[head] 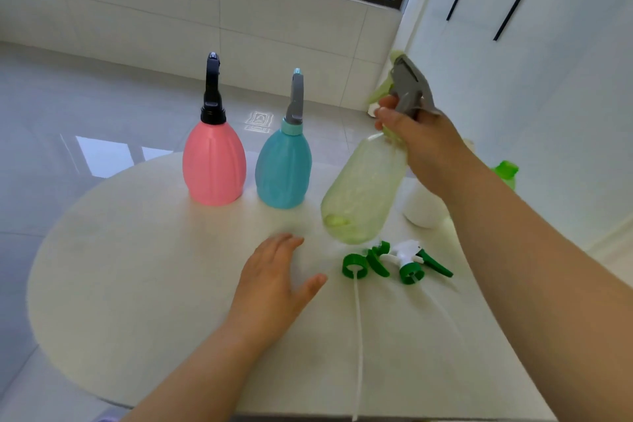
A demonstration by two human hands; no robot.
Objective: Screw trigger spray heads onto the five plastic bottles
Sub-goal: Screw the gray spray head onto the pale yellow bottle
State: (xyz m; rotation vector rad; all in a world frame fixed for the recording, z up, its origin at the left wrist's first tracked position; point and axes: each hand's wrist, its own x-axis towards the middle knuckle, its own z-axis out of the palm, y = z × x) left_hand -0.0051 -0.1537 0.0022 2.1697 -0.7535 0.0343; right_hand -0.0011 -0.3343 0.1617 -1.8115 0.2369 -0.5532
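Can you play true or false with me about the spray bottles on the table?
1. The pink bottle has a black spray head. True.
2. The right hand holds the blue bottle. False: it holds the pale green bottle, tilted, by its neck; the blue bottle stands on the table.
3. Two loose green and white spray heads lie on the table. True.
4. The left hand is gripping a spray head. False: it is open and holds nothing.
5. The pale green bottle has a grey spray head on top. True.
6. The pink bottle is lying on its side. False: it stands upright.
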